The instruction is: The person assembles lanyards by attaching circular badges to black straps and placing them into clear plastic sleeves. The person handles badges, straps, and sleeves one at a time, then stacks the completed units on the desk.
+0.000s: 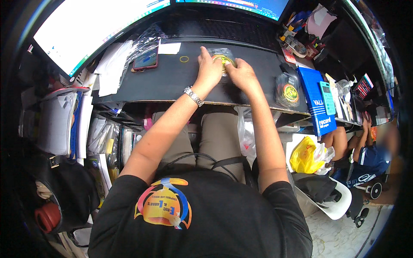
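On the black desk (pixel 170 81), both of my hands are at a small clear plastic pack (pixel 225 51) with round yellow-and-green discs inside. My left hand (pixel 209 69), with a metal watch on its wrist, grips the pack's left side. The right side is held by my right hand (pixel 241 74), its thumb pressed on the yellow face. Part of the pack is hidden behind my fingers. A similar clear pack (pixel 287 92) with a yellow-green disc lies near the desk's right front edge. Left of my left hand is a loose yellow rubber band (pixel 184 59).
A phone (pixel 146 59) and white papers (pixel 112 69) lie at the left. Behind my hands are a black keyboard (pixel 232 32) and two monitors. A blue record book (pixel 316 96) and a teal calculator (pixel 327 98) are at the right, near another person (pixel 365 157).
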Motion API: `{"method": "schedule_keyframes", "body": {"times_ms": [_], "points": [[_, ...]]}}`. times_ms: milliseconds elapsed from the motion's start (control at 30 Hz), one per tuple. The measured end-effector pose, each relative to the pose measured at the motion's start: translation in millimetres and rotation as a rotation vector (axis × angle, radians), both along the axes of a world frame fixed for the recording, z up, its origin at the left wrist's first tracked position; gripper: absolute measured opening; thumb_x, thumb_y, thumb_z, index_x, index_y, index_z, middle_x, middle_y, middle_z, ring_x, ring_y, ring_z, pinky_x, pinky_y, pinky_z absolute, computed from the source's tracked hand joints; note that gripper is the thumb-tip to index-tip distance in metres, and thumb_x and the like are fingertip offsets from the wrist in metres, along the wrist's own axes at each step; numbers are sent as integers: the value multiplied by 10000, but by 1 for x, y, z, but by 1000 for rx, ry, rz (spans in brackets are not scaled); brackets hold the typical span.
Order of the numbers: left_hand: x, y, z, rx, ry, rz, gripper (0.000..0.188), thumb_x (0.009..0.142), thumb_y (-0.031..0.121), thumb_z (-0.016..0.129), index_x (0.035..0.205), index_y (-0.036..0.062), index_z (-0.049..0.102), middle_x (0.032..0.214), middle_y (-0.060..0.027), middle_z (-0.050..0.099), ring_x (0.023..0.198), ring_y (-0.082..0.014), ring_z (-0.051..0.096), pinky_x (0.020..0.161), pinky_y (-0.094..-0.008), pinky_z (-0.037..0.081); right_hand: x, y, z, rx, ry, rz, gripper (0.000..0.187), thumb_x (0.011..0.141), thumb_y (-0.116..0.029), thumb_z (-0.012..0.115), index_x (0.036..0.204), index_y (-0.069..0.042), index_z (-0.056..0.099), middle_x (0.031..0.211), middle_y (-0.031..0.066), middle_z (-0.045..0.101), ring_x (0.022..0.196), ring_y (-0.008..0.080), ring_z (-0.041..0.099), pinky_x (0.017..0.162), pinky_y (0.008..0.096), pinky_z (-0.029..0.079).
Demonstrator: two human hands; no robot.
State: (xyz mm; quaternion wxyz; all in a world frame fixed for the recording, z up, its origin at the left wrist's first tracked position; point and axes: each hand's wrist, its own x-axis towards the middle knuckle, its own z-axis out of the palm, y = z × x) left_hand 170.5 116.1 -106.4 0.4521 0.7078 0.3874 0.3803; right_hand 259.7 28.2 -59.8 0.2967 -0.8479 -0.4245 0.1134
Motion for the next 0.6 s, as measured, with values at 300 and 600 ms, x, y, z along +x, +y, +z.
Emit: {"method": "schedule_keyframes", "body": {"times_ms": [300, 600], "points": [[-10, 6, 22, -655, -576, -207, 959, 772, -124, 520, 1492, -40, -109, 1267, -279, 462, 985, -253, 608, 767, -325, 541, -1, 12, -6, 254, 639, -134, 389, 782, -140, 562, 1080, 103, 619, 1023, 238, 668, 1010, 306, 635, 877, 395, 472], [-21, 40, 32, -1051, -558, -379, 667, 646, -169, 538, 1291, -85, 393, 938, -155, 633, 883, -261, 645, 847, -373, 521, 22, 22, -6, 292, 1175, -85, 167, 585, -40, 598, 733, 36, 596, 691, 142, 581, 586, 271, 553, 594, 376, 481]]}}
